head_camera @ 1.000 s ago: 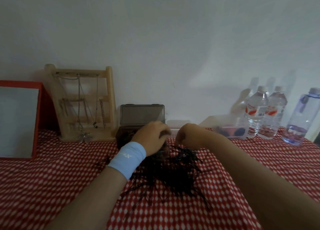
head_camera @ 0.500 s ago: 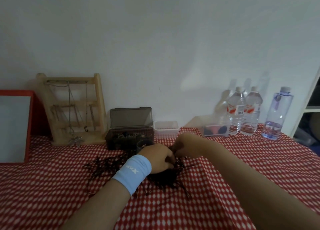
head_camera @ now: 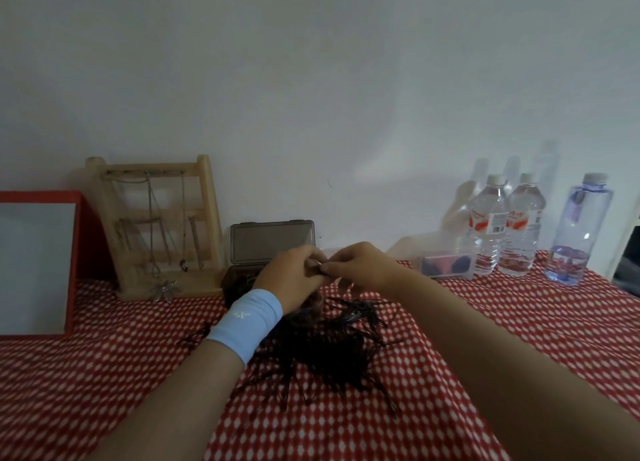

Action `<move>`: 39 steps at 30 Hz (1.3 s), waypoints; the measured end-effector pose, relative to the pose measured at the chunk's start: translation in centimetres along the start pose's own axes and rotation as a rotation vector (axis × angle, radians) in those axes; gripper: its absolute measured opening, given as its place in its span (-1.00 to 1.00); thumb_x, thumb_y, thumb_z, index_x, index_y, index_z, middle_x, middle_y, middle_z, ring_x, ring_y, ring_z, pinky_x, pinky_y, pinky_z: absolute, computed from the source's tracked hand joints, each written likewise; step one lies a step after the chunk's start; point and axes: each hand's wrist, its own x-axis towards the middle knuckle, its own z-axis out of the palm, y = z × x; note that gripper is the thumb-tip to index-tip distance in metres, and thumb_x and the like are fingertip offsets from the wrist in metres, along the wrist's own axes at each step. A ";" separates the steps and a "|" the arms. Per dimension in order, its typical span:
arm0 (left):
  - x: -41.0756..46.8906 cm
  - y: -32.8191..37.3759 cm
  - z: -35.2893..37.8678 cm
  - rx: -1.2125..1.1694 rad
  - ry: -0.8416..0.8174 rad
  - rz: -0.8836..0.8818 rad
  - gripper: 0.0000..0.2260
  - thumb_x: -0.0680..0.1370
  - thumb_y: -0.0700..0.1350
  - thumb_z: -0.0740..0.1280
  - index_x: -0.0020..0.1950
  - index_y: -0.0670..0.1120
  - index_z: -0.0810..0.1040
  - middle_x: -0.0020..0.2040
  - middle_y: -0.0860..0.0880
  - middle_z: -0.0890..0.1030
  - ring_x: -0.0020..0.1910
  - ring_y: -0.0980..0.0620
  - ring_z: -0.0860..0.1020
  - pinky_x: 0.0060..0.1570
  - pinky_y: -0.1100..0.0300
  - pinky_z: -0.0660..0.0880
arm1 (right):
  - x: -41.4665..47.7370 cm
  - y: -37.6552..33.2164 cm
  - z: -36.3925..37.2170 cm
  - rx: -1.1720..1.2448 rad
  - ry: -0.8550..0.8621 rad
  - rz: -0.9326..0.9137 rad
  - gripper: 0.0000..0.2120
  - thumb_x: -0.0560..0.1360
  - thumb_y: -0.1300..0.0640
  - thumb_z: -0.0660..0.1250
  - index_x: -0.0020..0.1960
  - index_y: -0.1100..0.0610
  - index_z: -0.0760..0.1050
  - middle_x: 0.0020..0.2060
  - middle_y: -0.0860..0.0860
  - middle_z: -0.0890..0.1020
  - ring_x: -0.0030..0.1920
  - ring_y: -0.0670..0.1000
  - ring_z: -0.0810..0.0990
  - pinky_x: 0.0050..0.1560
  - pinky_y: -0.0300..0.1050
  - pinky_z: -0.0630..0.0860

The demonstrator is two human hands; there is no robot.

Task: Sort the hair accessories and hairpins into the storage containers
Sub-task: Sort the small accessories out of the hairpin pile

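Black hairpins (head_camera: 332, 353) lie heaped on the tabletop (head_camera: 485, 339) below your hands. Your left hand (head_camera: 294, 277) and right hand (head_camera: 360, 264) meet, each grip pinched on what looks like one pin (head_camera: 320, 264); the brown box (head_camera: 273, 242) stands behind your left.

Loose heap of dark hairpins (head_camera: 329, 353), splayed flat, just before a smoky box (head_camera: 273, 242), lid upright.

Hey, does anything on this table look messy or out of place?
The black hairpins are strewn in a tangled heap on the red checked tablecloth, in front of the open dark storage box, strays fanning outward. The left hand and right hand pinch what looks like one hairpin above it. Nothing else looks askew.
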 end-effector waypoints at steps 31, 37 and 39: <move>-0.9 1.6 7.4 0.333 -0.406 0.220 -0.77 0.65 -0.11 0.14 -0.07 -0.10 0.56 -0.03 -0.07 0.61 -0.06 -0.06 0.57 0.00 0.04 0.51 | -1.5 7.2 -1.8 -0.504 -0.099 -0.061 -0.76 0.43 0.19 0.49 0.08 0.00 0.70 -0.01 -0.07 0.71 -0.07 -0.12 0.59 0.06 -0.21 0.51; -3.6 -0.3 7.1 0.175 -0.495 0.226 -0.66 0.66 0.01 0.18 0.41 -0.01 0.47 0.39 0.10 0.45 0.34 0.16 0.39 0.35 0.38 0.19 | -2.4 7.9 -1.3 -0.588 0.055 -0.157 -0.60 0.43 0.19 0.46 0.25 -0.04 0.63 0.18 -0.08 0.67 0.15 -0.05 0.61 0.24 -0.21 0.45; -4.0 -0.8 7.0 0.155 -0.437 0.230 -0.64 0.65 0.00 0.19 0.44 0.00 0.44 0.43 0.10 0.40 0.38 0.18 0.34 0.33 0.43 0.13 | -2.9 7.3 -1.1 -0.606 0.068 -0.189 -0.62 0.45 0.22 0.40 0.21 -0.07 0.65 0.16 -0.09 0.68 0.13 -0.04 0.61 0.23 -0.19 0.48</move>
